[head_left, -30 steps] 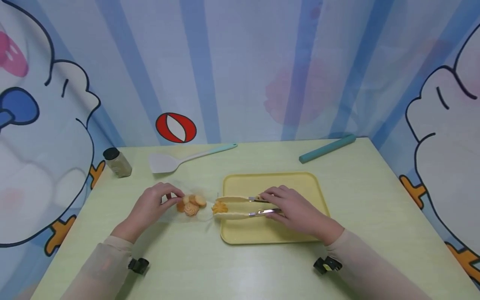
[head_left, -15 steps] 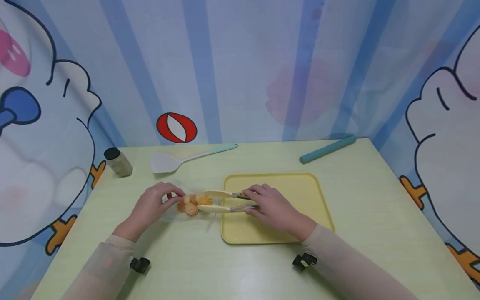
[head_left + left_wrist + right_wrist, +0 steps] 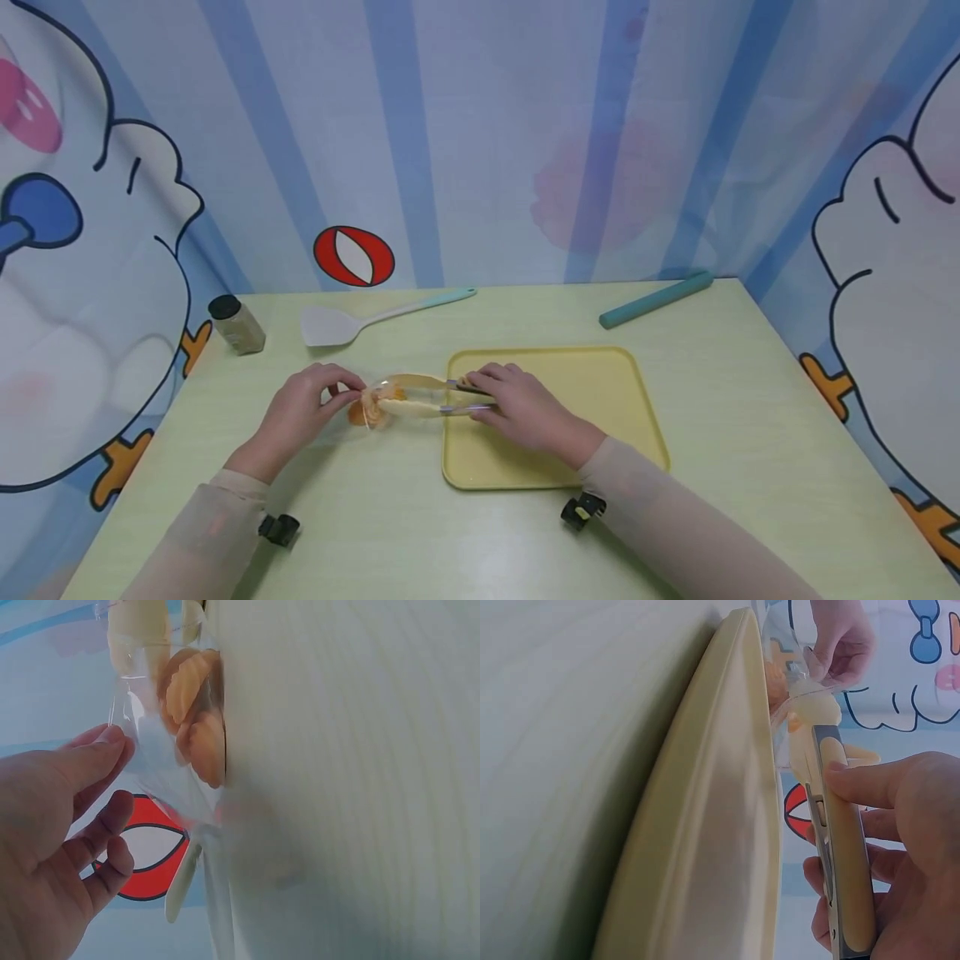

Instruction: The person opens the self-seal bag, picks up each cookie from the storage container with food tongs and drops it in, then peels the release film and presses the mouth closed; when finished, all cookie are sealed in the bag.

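My left hand (image 3: pixel 307 408) pinches the edge of a clear plastic bag (image 3: pixel 150 742) between thumb and forefinger. Inside the bag lie several golden-brown piped cookies (image 3: pixel 206 750), close over the table. My right hand (image 3: pixel 528 412) holds a pair of tongs (image 3: pixel 849 855) by its handles, thumb on the cream-coloured grip. The cream tips of the tongs (image 3: pixel 411 408) reach left into the bag's mouth. An orange-yellow cookie (image 3: pixel 397 393) shows between these tips, partly hidden by them. Beneath the right hand is a yellow rectangular tray (image 3: pixel 555 485).
Behind the bag lies a spatula (image 3: pixel 330 327) with a pale blade and mint handle. A black-lidded jar (image 3: pixel 238 325) stands at the back left. At the back right rests a teal rod (image 3: pixel 656 300). A printed curtain (image 3: pixel 480 142) hangs behind the table.
My right hand has moved left with the tongs, carrying the orange-yellow cookie from over the tray's left edge into the bag. The left hand stays at the bag.
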{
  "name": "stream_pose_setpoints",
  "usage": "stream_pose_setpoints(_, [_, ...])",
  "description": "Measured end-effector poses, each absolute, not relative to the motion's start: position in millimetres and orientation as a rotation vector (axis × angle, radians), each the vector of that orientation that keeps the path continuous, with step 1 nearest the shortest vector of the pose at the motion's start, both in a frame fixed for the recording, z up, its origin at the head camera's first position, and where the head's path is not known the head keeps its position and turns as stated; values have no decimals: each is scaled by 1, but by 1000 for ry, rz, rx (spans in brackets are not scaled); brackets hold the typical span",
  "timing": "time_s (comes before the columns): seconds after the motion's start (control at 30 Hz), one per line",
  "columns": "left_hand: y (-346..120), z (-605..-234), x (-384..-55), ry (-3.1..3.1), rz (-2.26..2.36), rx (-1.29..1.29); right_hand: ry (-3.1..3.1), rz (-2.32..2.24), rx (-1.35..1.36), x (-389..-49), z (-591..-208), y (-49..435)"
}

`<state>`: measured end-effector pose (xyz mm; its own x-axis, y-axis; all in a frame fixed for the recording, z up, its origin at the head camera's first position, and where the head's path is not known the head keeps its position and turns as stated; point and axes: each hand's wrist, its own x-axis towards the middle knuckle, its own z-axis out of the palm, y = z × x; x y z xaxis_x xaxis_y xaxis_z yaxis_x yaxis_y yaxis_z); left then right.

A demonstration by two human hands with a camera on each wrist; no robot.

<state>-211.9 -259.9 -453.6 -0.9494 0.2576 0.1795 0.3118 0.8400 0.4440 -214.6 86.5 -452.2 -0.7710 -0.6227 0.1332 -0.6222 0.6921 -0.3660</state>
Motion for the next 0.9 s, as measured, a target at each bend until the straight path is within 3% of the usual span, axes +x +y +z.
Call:
stream_pose_setpoints(0.43, [-265, -457, -212, -2902, -697, -414, 2880, -612, -1031, -210, -446, 92])
stream_pose_setpoints(0.9, [-266, -456, -209, -2922, -704, -401, 3019, -719, -939, -184, -452, 171])
